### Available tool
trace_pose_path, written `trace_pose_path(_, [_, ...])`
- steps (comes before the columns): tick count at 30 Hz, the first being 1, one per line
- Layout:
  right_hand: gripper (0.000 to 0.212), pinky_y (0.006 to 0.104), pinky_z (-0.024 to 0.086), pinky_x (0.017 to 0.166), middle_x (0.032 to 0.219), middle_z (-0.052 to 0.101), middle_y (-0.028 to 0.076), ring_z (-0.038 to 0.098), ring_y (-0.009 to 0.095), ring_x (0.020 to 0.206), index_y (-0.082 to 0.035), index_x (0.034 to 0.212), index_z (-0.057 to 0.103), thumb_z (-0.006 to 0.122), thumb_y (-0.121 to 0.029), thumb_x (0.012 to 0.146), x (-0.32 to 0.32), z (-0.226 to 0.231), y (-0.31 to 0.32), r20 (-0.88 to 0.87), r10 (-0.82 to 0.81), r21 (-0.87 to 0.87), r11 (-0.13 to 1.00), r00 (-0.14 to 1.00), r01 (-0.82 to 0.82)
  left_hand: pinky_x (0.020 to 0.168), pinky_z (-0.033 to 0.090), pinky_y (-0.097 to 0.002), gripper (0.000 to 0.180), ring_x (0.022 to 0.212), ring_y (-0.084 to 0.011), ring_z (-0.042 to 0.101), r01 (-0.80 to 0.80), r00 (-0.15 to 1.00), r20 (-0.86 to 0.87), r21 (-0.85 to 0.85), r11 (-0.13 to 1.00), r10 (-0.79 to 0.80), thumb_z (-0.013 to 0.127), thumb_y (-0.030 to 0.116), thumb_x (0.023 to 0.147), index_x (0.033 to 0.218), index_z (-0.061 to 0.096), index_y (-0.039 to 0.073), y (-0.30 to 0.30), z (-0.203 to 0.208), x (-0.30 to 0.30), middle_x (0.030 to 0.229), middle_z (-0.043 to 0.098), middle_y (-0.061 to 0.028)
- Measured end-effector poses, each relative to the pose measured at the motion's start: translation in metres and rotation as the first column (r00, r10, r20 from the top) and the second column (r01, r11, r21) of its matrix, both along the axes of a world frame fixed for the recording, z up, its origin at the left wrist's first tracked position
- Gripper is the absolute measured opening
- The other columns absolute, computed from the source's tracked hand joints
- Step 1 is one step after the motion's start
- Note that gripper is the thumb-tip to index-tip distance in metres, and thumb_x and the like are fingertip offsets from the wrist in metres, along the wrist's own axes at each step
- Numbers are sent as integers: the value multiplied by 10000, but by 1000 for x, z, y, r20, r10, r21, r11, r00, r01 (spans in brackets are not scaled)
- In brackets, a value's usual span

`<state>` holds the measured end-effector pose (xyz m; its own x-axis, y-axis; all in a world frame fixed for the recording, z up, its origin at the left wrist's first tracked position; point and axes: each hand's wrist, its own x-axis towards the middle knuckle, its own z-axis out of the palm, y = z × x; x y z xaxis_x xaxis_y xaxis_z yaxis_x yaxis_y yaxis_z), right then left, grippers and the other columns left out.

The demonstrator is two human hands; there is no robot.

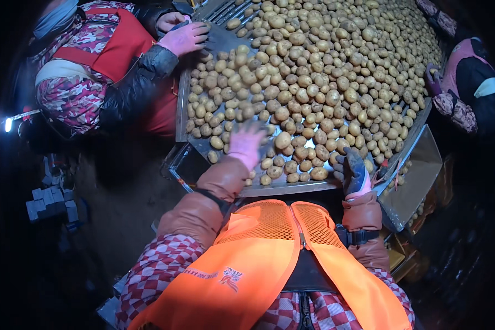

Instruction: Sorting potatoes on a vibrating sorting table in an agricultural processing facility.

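Potatoes cover a wide metal sorting table in front of me. My left hand, in a pink glove with dark fingers, lies over the potatoes near the table's left front part. It is blurred, but its fingers look stretched out and no potato shows in its grasp. At the right front corner is my right hand, in a dark grey and pink glove. Its fingers are apart and bent upward beside the nearest potatoes, holding nothing that I can see.
A co-worker in a red apron stands at the left, with pink-gloved hands by the table edge. Another person works at the right. A sloping chute adjoins the right front corner. Pale boxes sit at lower left.
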<state>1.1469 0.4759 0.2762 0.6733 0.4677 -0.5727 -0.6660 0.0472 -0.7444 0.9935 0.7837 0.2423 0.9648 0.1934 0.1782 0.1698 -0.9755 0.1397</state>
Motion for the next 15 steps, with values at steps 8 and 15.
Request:
trace_pose_path(8, [389,293,539,737,1063,664,89,651,187,899,-32,1337,557,640,-133,971,20,-47,10,463,102,-263,964,881,26,1022,394,-464,249,1148,-292,593,-270,957,86,-93,958,278,688,210,794,1036,731,175,17,36,-15,1242,636,-66])
trace_pose_path(15, [678,568,288,1154,1505,468,102,301,437,1442,-225,1444,489,712,-465,850,-35,0,119,262,959,-957,245,-106,-157,1168,249,-538,475,1372,-313,435,-130,960,-248,15,991,130,609,388,909,1351,562,220,46,46,87,1452,504,-112])
